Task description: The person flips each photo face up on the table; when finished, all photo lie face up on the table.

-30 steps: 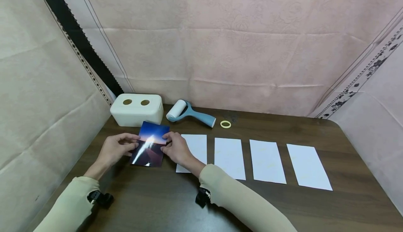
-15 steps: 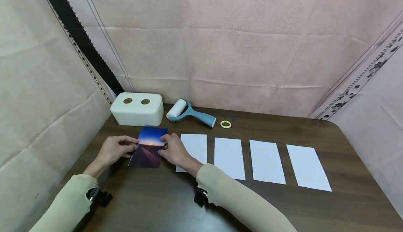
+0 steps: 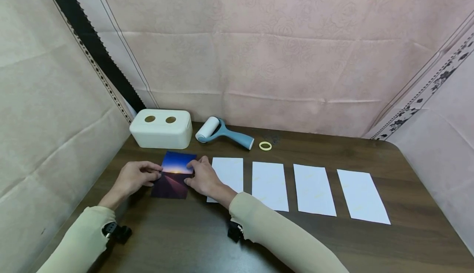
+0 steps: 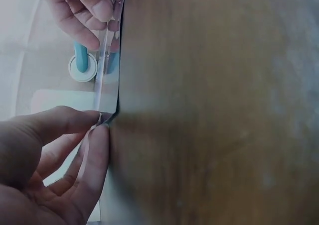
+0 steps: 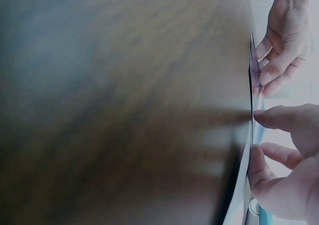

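Note:
A glossy photo print (image 3: 172, 185) with a blue sky, a glowing horizon and dark ground lies at the left of the table, in front of the white box. My left hand (image 3: 134, 178) pinches its left edge between thumb and fingers; the left wrist view shows the fingertips meeting at that edge. On the opposite side my right hand (image 3: 205, 177) holds the right edge with thumb and forefinger spread along it. Just right of the print lies a white sheet (image 3: 228, 173), partly hidden by my right hand.
More white sheets (image 3: 269, 186) continue the row to the right. Behind stand a white box (image 3: 161, 129) with two round holes, a blue-handled roller (image 3: 226, 134) and a small yellow ring (image 3: 265, 146). Cloth walls enclose the dark wooden table (image 3: 177, 240).
Both hands have brought the photo print slightly nearer to me and lower, a little leftward. The bright glare on it has gone. The white sheets, box and roller stay put.

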Tool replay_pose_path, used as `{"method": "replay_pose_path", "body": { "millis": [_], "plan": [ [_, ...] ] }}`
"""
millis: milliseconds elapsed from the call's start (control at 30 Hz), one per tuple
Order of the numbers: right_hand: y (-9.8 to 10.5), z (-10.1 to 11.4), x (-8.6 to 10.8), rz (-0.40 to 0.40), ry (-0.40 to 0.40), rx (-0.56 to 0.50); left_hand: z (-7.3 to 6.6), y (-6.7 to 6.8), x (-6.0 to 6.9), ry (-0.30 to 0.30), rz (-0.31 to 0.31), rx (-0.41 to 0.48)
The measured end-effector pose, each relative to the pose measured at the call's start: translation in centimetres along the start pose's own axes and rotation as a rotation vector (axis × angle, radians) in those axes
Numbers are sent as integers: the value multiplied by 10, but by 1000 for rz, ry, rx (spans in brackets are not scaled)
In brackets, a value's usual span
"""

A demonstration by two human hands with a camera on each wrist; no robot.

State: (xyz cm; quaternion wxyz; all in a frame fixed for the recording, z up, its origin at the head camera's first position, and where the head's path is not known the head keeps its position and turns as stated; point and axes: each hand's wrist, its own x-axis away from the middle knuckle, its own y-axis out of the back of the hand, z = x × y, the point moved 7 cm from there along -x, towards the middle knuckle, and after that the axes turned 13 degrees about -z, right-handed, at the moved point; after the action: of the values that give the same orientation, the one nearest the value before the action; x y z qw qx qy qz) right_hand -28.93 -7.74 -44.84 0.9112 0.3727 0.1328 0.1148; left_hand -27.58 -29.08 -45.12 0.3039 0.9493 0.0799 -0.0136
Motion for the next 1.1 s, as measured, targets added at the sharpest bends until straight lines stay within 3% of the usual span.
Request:
{"method": "replay_pose_path", "body": {
  "millis": [200,400,700,1100],
  "plan": [
    [1,-2,0,-1,-2,-10,-3,-2,2,-9,-4,-67],
    [8,-2,-1,17,22,-39,-10,-1,2,-65,-30,-97],
    [32,-3,2,16,25,-152,-36,0,1,-177,-79,-144],
    [79,-26,14,-74,-18,-238,-75,-27,5,-268,-20,-71]
  ]
}}
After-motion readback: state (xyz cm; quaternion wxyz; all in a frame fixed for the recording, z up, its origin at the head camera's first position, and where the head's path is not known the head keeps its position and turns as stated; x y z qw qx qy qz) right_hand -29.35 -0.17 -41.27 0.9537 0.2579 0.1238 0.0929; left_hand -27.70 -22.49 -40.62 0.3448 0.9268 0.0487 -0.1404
